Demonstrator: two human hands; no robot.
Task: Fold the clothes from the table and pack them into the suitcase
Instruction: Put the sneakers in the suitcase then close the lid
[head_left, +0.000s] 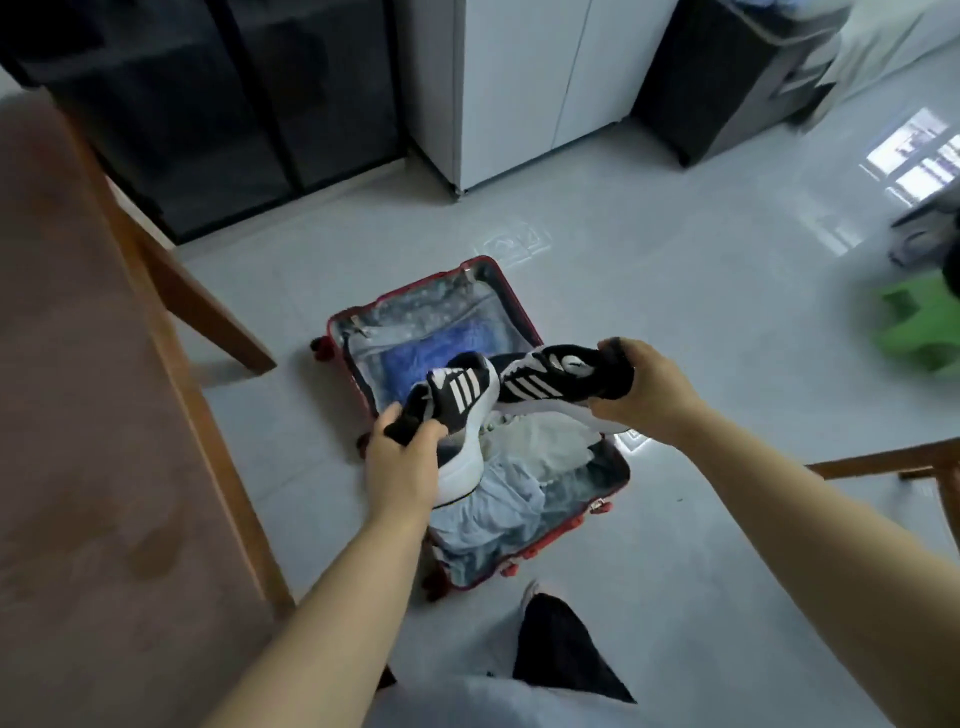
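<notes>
- Our dark trouser leg (561, 644) stands nearest, at the foot of the open suitcase (574, 493), which lies flat on the pale tiled floor (727, 312).
- Our left hand (402, 467) curls its fingers round one end of a black shoe with white stripes (457, 395). The white sole hangs past the palm, so a loose hold could let it tip out.
- Our right hand (641, 395) wraps its fingers round the dark end of the second shoe (550, 376), held level and reaching toward the first. The two shoes look to touch or nearly touch in the middle.
- Both shoes hover over the suitcase's near half, where a light blue garment (498, 499) lies rumpled with a white garment (540, 441) just beyond it.
- Set sole-down, the shoes could soil the white cloth, and their weight would crush whatever folds are there.
- Laid on top of the heap rather than in the bare lining beside it, they may make a hump that keeps the case from closing.
- In the far half, something blue (426, 358) shows behind the mesh divider.
- The table (78, 415) runs along our left, and its wooden leg stands near the suitcase's corner, where a swung elbow could catch.
- Farther off are a green stool (919, 327), a white cabinet (519, 78) and black cabinets (208, 104).
</notes>
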